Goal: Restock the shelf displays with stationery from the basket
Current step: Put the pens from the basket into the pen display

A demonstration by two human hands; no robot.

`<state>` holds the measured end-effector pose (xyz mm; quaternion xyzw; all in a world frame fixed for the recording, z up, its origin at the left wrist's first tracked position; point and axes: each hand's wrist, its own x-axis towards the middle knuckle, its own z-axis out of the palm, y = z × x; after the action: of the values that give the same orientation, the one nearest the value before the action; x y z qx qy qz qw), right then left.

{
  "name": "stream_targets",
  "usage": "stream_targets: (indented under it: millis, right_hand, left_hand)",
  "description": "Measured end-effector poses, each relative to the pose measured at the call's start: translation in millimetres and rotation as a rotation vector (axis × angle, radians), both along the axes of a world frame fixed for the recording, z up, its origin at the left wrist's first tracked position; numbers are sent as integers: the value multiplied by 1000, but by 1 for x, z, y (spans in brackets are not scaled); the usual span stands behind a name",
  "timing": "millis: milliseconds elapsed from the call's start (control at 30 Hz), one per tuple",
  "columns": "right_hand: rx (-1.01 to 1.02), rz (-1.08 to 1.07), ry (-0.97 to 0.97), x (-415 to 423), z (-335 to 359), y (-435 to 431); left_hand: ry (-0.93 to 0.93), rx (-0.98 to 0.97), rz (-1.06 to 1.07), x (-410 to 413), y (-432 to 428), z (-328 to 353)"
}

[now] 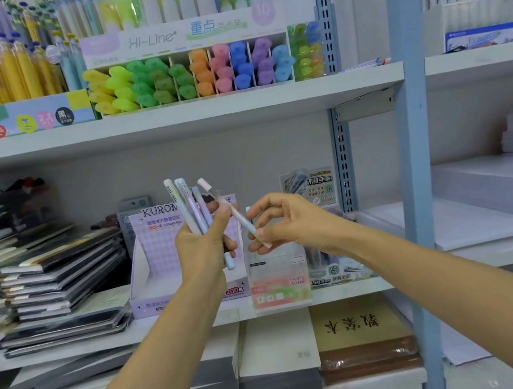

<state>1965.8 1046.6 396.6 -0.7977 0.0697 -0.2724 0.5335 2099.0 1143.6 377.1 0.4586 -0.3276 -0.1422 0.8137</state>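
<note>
My left hand (204, 247) grips a bunch of pastel pens (186, 206), blue, lilac and white, fanned upward in front of the middle shelf. My right hand (281, 220) pinches the lower end of one pale pink pen (230, 210) that slants up-left to the bunch, its white cap near my left thumb. Behind the hands stands a purple KUROMI display box (154, 262). A clear pink "Fruit Soda" box (278, 284) sits just below my right hand. The basket is not in view.
The upper shelf (168, 119) holds a Hi-Line highlighter display (190, 73) and a yellow pencil box (27, 113). Notebooks (55, 279) are stacked at the left of the middle shelf. A blue upright post (414, 134) divides the bays; white paper reams (487, 203) lie to its right.
</note>
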Motion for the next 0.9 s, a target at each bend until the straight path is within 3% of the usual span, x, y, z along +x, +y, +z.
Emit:
stream_targets:
  millis: [100, 267, 400, 667, 900]
  right_hand:
    - [-105, -24, 17, 3, -1, 4]
    - [-97, -223, -224, 15, 16, 5]
    - [-180, -224, -255, 23, 24, 5]
    - [-140, -456, -482, 21, 35, -21]
    - [-353, -599, -272, 35, 6, -46]
  left_hand:
    - [-67, 15, 27, 0, -1, 1]
    - [-216, 87, -76, 3, 3, 0]
    - [-313, 117, -116, 2, 3, -1]
    - [-171, 97, -163, 20, 0, -10]
    - [-185, 130, -186, 26, -2, -21]
